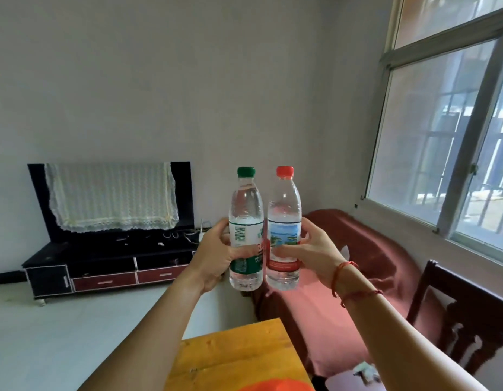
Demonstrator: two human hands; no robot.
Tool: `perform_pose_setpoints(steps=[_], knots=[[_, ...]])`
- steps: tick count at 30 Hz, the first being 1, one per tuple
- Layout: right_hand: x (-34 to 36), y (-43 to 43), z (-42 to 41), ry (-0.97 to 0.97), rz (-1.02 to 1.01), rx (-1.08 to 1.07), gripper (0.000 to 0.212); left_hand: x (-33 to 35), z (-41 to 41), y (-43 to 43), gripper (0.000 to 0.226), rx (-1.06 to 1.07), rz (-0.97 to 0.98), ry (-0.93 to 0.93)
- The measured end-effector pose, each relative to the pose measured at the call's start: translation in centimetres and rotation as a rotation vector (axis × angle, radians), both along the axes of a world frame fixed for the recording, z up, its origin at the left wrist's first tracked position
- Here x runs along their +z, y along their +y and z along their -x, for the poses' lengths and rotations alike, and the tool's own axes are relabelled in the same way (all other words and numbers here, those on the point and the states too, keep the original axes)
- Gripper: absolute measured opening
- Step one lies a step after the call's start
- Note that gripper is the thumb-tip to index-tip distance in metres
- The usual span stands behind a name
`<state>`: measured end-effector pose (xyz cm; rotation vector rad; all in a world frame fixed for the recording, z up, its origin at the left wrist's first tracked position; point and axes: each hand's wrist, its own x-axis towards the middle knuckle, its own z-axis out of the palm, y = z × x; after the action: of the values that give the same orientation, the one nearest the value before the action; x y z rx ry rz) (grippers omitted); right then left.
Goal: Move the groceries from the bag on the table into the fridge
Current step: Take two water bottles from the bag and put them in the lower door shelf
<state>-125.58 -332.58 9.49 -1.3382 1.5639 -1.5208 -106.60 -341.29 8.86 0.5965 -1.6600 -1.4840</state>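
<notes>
My left hand (216, 256) grips a clear water bottle with a green cap and green label (246, 210), held upright in front of me. My right hand (315, 253) grips a second clear water bottle with a red cap and red label (284, 204), also upright. The two bottles stand side by side and touch. Both arms reach out over the far corner of a yellow wooden table (236, 354). An orange thing (275, 386) shows at the bottom edge; whether it is the bag I cannot tell. No fridge is in view.
A black TV (182, 193) draped with a lace cloth stands on a low black and red cabinet (103, 277) at the left wall. A sofa under a red cover (366, 263) runs along the right wall below a window (447, 136). A dark wooden chair (464, 314) stands at right.
</notes>
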Motion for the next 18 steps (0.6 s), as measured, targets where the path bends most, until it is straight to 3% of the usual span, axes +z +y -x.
perform_pose_setpoints(steps=[18], knots=[[1.1, 1.5, 1.6, -0.047, 0.054, 0.026, 0.055, 1.2, -0.9, 0.0, 0.055, 0.069, 0.082, 0.015]])
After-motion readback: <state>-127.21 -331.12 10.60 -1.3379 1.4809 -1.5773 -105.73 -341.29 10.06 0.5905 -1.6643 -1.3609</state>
